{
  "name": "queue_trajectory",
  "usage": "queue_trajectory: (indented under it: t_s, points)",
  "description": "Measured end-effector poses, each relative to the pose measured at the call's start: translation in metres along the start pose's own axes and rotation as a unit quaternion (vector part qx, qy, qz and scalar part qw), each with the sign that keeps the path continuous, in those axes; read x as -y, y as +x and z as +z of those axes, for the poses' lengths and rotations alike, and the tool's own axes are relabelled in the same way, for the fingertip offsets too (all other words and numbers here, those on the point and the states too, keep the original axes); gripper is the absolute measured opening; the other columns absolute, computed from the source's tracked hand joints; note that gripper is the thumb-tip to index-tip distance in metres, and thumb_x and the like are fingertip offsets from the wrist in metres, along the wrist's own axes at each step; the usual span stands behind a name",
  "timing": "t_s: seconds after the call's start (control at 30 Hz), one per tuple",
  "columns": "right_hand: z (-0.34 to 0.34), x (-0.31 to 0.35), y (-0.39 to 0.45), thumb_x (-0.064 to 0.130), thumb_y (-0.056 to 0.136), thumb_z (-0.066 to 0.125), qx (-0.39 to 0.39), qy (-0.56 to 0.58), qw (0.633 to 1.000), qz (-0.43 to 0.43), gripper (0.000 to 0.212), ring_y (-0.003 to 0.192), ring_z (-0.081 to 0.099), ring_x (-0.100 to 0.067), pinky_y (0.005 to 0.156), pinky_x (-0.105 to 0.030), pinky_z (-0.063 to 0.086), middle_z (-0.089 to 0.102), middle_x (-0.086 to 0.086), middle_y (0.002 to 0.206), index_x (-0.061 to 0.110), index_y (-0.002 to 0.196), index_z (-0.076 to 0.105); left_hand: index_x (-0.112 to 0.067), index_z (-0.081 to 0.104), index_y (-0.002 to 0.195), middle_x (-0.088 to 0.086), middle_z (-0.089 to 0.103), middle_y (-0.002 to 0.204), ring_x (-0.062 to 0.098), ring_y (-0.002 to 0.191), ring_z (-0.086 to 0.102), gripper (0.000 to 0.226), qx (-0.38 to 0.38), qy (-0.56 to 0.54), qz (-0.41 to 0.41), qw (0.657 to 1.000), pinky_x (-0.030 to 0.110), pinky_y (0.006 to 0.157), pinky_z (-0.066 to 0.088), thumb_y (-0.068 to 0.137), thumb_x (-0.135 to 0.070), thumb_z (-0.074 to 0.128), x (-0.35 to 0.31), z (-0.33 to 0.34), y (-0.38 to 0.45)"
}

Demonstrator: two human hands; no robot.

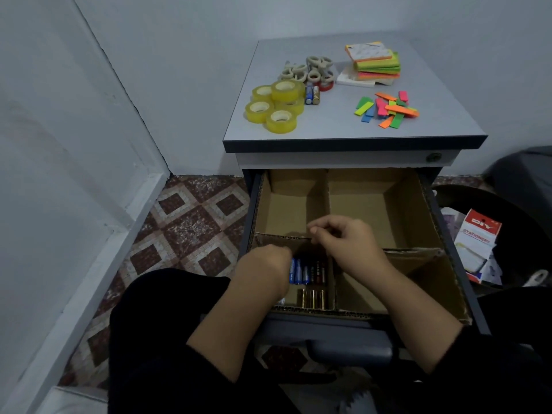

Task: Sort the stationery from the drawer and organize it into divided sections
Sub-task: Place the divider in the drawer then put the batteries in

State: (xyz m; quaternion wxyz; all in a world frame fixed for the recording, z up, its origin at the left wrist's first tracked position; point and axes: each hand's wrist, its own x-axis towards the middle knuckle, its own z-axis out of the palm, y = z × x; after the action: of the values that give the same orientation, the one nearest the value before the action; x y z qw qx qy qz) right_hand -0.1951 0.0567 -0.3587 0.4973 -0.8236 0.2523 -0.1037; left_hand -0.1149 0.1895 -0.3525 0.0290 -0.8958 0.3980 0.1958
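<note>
Batteries point(304, 273): small, rigid, smooth cylinders, likely dense and prone to rolling; best pinched around the middle.
Left hand point(265, 264): dips into their section, grip hidden.
Right hand point(343, 243): fingers curled, contents unclear.

Patterned tile floor point(191, 222), pale wall point(179, 85), white baseboard point(89, 282)

Only readable print I can spot from my end is on the red and white packet point(477, 243) lying on the floor right of the open drawer: "DIY" in white on the red header, then "STATIONERY" under it. The batteries have labels too, but they're way too small and blurry to read.
</note>
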Motion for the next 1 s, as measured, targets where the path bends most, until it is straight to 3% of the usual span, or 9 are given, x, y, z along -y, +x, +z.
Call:
queue_trajectory:
  t_s: [0.13,0.37,0.67,0.83,1.0]
  points:
    - [0.003,-0.003,0.0,0.029,0.092,0.058,0.001,-0.003,1.0,-0.004,0.012,0.089,0.061,-0.003,0.071,-0.019,0.048,0.066,0.014,0.09,0.035,0.097,0.067,-0.008,0.056,0.113,0.011,0.059,0.113,0.027,0.104,0.059,0.025,0.0,0.011,-0.008,1.0,0.032,0.079,0.045,0.092,-0.003,0.045,-0.004,0.004,0.008]
    - [0.002,-0.005,0.0,0.029,0.092,0.058,-0.005,0.001,1.0,-0.007,0.012,0.092,0.06,-0.003,0.078,-0.024,0.051,0.067,0.014,0.089,0.038,0.094,0.066,-0.007,0.058,0.112,0.011,0.059,0.117,0.027,0.107,0.059,0.022,0.033,0.04,0.002,0.999,0.037,0.09,0.05,0.094,-0.007,0.047,-0.004,0.015,0.009]
    - [0.002,-0.007,0.0,0.028,0.092,0.058,-0.004,0.01,1.0,-0.016,0.013,0.09,0.061,-0.002,0.076,-0.022,0.05,0.066,0.015,0.087,0.035,0.097,0.067,-0.008,0.06,0.11,0.01,0.06,0.112,0.025,0.104,0.06,0.019,0.069,0.037,-0.007,0.997,0.032,0.085,0.049,0.091,-0.008,0.054,-0.008,0.004,0.011]
    - [0.002,-0.007,0.0,0.027,0.092,0.059,-0.009,0.019,1.0,-0.019,0.013,0.089,0.062,-0.002,0.077,-0.023,0.051,0.067,0.014,0.086,0.036,0.094,0.068,-0.017,0.057,0.09,0.001,0.06,0.093,0.017,0.087,0.056,0.009,0.124,-0.028,0.068,0.99,0.029,0.073,0.045,0.086,-0.018,0.065,-0.015,0.005,0.016]
    - [0.002,-0.006,-0.001,0.028,0.093,0.058,-0.002,0.019,1.0,-0.012,0.013,0.087,0.06,0.001,0.074,-0.02,0.049,0.067,0.015,0.085,0.036,0.097,0.067,-0.01,0.061,0.1,0.008,0.065,0.102,0.021,0.091,0.06,0.019,0.12,-0.014,0.058,0.991,0.03,0.073,0.045,0.084,-0.017,0.068,-0.014,0.014,0.018]
